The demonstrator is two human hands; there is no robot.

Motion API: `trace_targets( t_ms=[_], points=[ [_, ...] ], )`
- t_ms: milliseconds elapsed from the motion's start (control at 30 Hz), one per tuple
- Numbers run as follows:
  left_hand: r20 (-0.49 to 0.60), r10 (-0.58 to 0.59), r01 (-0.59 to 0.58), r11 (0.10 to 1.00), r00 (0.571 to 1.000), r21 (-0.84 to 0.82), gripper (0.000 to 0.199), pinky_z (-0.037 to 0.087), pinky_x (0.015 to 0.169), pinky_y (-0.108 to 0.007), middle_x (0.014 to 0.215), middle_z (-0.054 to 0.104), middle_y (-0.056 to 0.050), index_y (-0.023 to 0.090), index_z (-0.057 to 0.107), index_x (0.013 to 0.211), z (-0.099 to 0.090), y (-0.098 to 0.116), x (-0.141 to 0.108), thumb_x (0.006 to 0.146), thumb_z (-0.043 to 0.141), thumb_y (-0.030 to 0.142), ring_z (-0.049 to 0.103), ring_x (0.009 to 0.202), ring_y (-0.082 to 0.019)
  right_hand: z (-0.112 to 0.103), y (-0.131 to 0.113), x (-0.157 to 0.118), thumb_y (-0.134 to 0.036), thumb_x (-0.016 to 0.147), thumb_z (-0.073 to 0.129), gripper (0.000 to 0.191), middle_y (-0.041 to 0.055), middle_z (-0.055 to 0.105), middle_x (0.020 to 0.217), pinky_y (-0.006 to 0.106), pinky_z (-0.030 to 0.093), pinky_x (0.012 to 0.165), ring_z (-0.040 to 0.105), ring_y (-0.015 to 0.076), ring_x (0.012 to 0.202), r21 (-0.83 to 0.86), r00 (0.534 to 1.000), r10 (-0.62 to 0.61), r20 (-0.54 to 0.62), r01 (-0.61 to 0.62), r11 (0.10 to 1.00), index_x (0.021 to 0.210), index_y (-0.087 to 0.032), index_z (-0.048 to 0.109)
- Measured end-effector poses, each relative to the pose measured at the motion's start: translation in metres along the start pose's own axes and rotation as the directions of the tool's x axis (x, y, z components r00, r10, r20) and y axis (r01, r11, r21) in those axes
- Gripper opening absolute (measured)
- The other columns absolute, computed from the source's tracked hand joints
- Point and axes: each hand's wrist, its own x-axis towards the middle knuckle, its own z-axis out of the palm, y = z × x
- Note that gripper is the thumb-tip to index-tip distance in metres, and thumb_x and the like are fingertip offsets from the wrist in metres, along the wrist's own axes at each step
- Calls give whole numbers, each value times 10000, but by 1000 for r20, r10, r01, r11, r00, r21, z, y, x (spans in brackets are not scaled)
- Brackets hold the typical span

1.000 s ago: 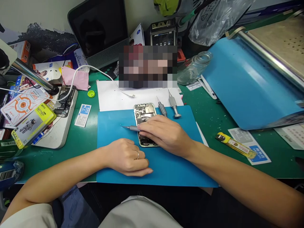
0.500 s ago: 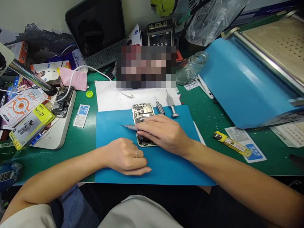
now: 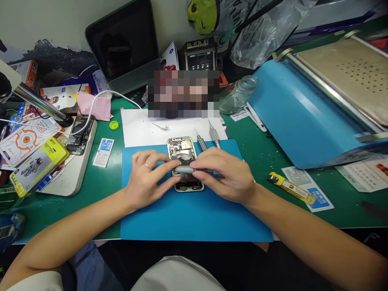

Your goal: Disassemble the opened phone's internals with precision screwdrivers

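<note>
An opened smartphone (image 3: 188, 150), its inner parts exposed, lies on a blue mat (image 3: 169, 220). Over its lower half, a grey screwdriver (image 3: 184, 169) is held level between my two hands. My right hand (image 3: 227, 173) has thumb and fingers closed around it. From the other side, my left hand (image 3: 151, 173), a ring on one finger, pinches its left end between thumb and index finger. The screwdriver's tip is hidden. Two more grey screwdrivers, one slim (image 3: 200, 142) and one thicker (image 3: 214, 135), lie just beyond my right hand.
White paper (image 3: 133, 127) with a white cable (image 3: 121, 95) across it lies behind the mat. At left are a yellow battery package (image 3: 39, 165) and another opened phone (image 3: 79, 135). A yellow cutter (image 3: 291, 188), a glass jar (image 3: 238, 95) and a metal-framed blue sheet (image 3: 281, 113) are at right.
My left hand has risen from the mat, opened from a loose fist and taken the screwdriver's end. My right hand has turned the screwdriver, so its thin tip no longer points left.
</note>
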Motion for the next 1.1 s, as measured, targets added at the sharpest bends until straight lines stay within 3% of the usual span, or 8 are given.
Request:
trace_targets(
  t_ms=[133,433,633,800,900,1100],
  points=[
    [-17,32,-33,999,999,-9,147,352,873,-394,949,735,-20,227,695,1093,2,0,-2,972,710,308,583,960,-209,3,-6,1,-170,984,604,303,69,746,854,317,623,672,676,190,762,-41,996,-85,11,85,996,1286,-184,589],
    [-64,44,-46,998,997,-40,102,365,825,-390,874,712,-18,203,688,1042,1,4,0,969,692,274,586,893,-198,19,-11,-3,-187,958,672,739,156,759,1012,375,650,731,728,238,895,-60,995,-99,-3,99,993,1595,-138,299],
    [-48,17,-20,998,999,-67,132,378,833,-385,899,715,-26,202,683,1030,2,4,1,969,692,320,591,889,-201,20,-11,-3,-107,933,677,799,109,778,987,353,664,778,754,222,891,-24,995,-79,-52,78,997,1625,-171,281],
    [57,-68,72,994,996,-84,380,396,852,-388,1051,731,-71,176,654,1206,2,5,2,956,701,459,604,959,-227,15,-5,-4,-125,937,662,759,63,784,1031,358,669,806,765,213,894,149,967,93,-237,-59,987,1608,-266,339],
    [85,-85,92,993,993,-72,335,393,835,-378,1054,733,-68,177,647,1243,3,3,1,982,673,385,599,959,-223,12,-4,-2,-144,933,670,696,47,775,972,377,669,731,762,223,819,182,931,155,-330,-98,978,1562,-309,422],
    [92,-86,91,994,992,-53,235,375,778,-361,1019,742,-51,202,683,1224,5,0,0,1011,643,293,599,920,-200,12,-8,0,-214,952,664,615,44,768,919,415,667,659,753,245,758,191,910,243,-337,-187,964,1512,-380,472]
  ],
)
